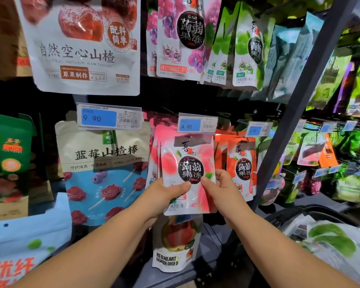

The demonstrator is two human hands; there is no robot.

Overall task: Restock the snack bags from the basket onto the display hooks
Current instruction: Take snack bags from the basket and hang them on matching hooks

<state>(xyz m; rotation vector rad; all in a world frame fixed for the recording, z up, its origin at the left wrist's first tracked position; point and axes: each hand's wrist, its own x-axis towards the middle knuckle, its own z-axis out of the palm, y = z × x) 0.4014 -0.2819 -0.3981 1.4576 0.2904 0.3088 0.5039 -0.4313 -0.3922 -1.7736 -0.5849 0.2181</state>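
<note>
A pink peach jelly bag (pixel 188 161) hangs at the front of a row of the same bags, under the 4.90 price tag (pixel 196 124). My left hand (pixel 165 192) grips its lower left edge, thumb on the front. My right hand (pixel 220 187) pinches its lower right edge. The hook is hidden behind the tag. The black basket (pixel 312 214) sits at the lower right with green-printed bags (pixel 333 240) inside.
Strawberry jelly bags (pixel 242 167) hang just to the right, a blueberry hawthorn bag (pixel 104 173) to the left, a dried guava bag (pixel 177 244) below. Grape and green jelly bags hang above. A grey rack post (pixel 295 113) slants up on the right.
</note>
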